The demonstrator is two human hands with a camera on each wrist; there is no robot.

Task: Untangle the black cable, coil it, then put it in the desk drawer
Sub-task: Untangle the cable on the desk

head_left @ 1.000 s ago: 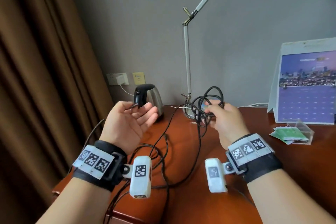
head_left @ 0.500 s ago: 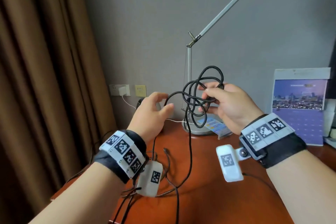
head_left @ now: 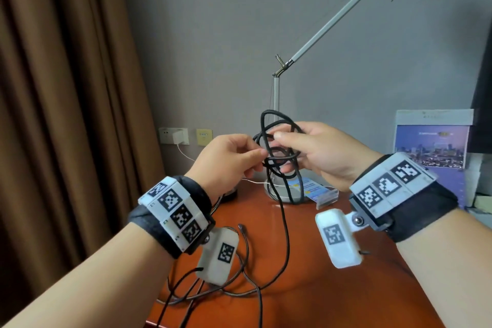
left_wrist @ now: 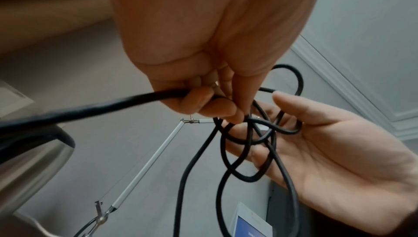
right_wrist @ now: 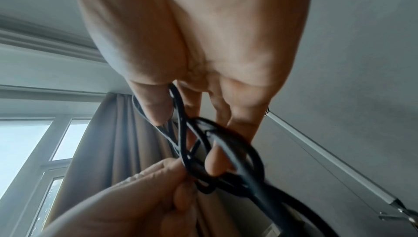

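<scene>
Both grips pinch the black cable [head_left: 279,157] above the counter [head_left: 306,261]: left hand [head_left: 226,160] on one strand, right hand [head_left: 319,152] holding the knotted loops, which seem best loosened gently before feeding the free end through.

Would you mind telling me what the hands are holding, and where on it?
Both hold the black cable: right hand its tangled loops, left hand pinching a strand beside them.

— That table [head_left: 306,287], glossy wood?
— Polished, reddish. The black cable [head_left: 286,224] looks matt, rubbery; the lamp [head_left: 319,37] is brushed metal.
— And the curtain [head_left: 66,88]?
— Heavy brown cloth.
</scene>
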